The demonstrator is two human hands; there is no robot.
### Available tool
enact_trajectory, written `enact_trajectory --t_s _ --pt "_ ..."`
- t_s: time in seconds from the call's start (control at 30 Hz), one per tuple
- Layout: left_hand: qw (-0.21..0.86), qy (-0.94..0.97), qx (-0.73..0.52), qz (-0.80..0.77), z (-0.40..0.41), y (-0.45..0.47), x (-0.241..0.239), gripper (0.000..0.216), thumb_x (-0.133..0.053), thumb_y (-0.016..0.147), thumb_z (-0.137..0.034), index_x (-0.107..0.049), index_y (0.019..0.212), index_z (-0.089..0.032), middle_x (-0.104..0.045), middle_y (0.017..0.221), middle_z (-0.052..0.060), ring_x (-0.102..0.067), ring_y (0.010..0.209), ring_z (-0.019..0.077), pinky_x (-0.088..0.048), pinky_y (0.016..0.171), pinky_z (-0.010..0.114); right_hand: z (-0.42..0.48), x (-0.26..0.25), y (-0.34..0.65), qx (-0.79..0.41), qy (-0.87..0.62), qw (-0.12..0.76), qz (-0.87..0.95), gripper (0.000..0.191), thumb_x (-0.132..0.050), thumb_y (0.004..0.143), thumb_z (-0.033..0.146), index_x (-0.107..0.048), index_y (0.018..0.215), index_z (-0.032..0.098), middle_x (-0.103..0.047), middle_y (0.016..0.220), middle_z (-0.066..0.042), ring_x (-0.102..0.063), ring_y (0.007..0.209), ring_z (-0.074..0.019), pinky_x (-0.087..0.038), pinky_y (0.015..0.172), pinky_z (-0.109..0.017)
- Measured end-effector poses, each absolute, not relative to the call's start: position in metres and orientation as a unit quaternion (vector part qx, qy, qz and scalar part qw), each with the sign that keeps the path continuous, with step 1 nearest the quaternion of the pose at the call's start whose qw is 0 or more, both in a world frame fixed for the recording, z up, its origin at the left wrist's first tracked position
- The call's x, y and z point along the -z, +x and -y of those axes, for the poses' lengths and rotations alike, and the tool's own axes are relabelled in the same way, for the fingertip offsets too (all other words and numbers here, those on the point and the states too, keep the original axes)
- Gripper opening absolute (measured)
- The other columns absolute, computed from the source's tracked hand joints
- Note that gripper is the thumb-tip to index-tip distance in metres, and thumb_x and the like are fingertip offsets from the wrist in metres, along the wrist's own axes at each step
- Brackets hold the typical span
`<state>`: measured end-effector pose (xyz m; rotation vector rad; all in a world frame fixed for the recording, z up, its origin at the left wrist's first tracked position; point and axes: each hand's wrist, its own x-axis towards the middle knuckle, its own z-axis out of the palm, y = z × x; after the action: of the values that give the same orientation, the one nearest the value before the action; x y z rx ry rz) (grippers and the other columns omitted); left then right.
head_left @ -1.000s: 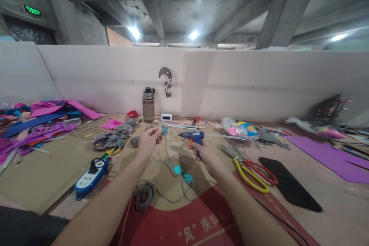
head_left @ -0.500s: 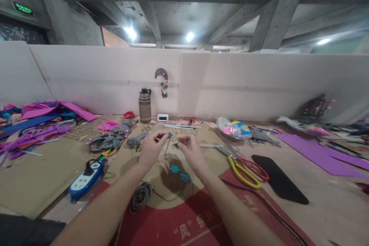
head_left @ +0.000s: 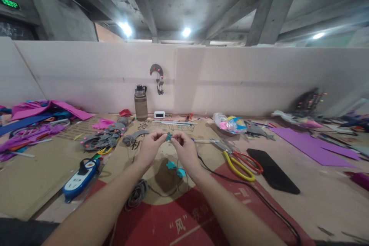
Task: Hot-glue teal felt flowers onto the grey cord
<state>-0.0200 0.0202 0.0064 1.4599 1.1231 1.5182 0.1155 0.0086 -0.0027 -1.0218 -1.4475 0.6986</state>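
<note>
A small teal felt flower (head_left: 168,137) is pinched between the fingertips of my left hand (head_left: 152,147), above the brown board. My right hand (head_left: 183,149) is closed at the flower's other side, its thumb and fingertips on that edge. Whether a second small piece is in the right fingers is hidden. Below the hands, two more teal felt flowers (head_left: 171,165) lie on the board beside thin grey cord. A loose coil of grey cord (head_left: 137,195) rests near my left forearm.
Yellow- and red-handled scissors (head_left: 240,167) and a black phone (head_left: 272,171) lie right. A blue-white power strip (head_left: 80,180) and grey felt pieces (head_left: 100,138) lie left. A water bottle (head_left: 141,103) and white clock (head_left: 159,115) stand behind. A dark cable (head_left: 248,185) crosses the board.
My right hand has moved left to meet my left hand, and its fingertips now touch the teal flower. The view has shifted slightly, moving the scene left and up.
</note>
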Motion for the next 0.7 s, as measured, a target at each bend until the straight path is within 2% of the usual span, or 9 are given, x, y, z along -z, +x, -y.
enact_trajectory --t_s 0.23,0.6,0.7 --pt "0.409 0.56 -0.582 -0.424 -0.0207 -0.0161 -0.0048 0.022 -0.067 0.067 -0.037 -0.065 0.07 -0.015 -0.058 0.062 0.0 -0.046 0.055 0.0105 -0.036 0.057 0.023 -0.0114 0.0042 0.1176 -0.266 -0.472 0.57 0.618 0.022 -0.055 0.077 0.038 -0.06 0.075 0.017 -0.05 0.06 0.003 -0.043 0.058 -0.012 -0.034 0.056 -0.024" --pt "0.397 0.611 -0.53 -0.434 -0.017 -0.0159 -0.0065 0.023 -0.062 0.069 -0.036 -0.062 0.075 -0.014 -0.058 0.069 0.0 -0.049 0.065 0.0123 -0.038 0.062 0.023 -0.0156 0.0071 0.1208 -0.249 -0.495 0.571 0.606 0.018 -0.06 0.071 0.035 -0.058 0.068 0.018 -0.047 0.057 0.004 -0.041 0.055 -0.0111 -0.033 0.055 -0.024" --pt "0.396 0.622 -0.518 -0.433 -0.0163 -0.0157 -0.0092 0.021 -0.061 0.069 -0.035 -0.061 0.073 -0.015 -0.057 0.066 -0.001 -0.048 0.063 0.0118 -0.038 0.062 0.024 -0.0158 0.007 0.1219 -0.26 -0.494 0.577 0.597 0.017 -0.061 0.07 0.034 -0.058 0.074 0.018 -0.045 0.058 0.005 -0.041 0.055 -0.011 -0.033 0.054 -0.024"
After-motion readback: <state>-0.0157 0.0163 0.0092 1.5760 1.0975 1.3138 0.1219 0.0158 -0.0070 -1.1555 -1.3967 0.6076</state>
